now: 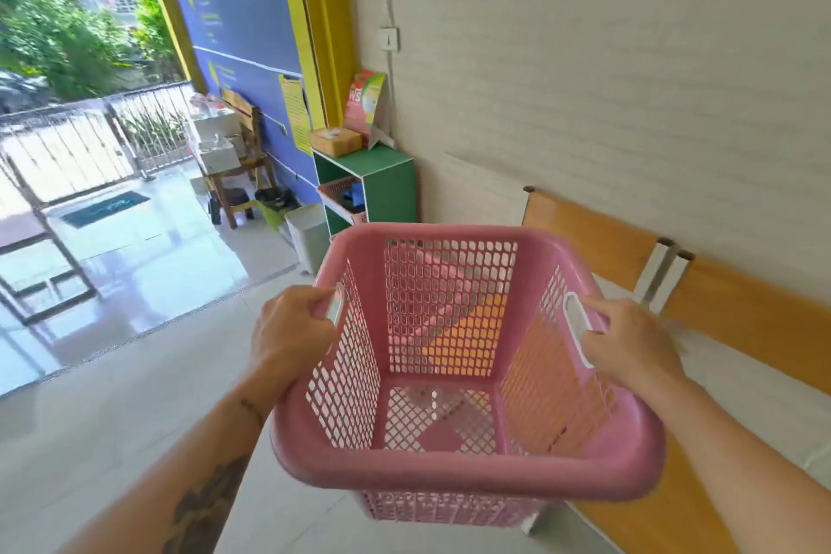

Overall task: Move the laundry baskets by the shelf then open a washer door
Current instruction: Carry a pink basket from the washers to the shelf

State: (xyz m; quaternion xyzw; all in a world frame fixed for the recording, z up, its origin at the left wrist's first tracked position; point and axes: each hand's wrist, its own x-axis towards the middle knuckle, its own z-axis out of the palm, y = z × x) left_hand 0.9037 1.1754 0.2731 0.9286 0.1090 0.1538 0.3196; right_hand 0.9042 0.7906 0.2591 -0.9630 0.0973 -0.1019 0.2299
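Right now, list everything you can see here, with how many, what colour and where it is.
Laundry basket: one, pink, empty, held in front of the person.
Shelf: one, green and white, against the wall ahead.
Small basket: one, pink, inside the shelf.
Box: one, tan, on top of the shelf.
Leaflet stand: one, pink and green, on the shelf top.
Bin: one, white, on the floor left of the shelf.
Wooden chair: one, brown, by the blue wall.
Benches: two, orange, along the right wall.
Doormat: one, dark, near the gate.
Gate: one, metal, at the entrance.
Left hand: gripping the basket's left handle.
Right hand: gripping the right handle.
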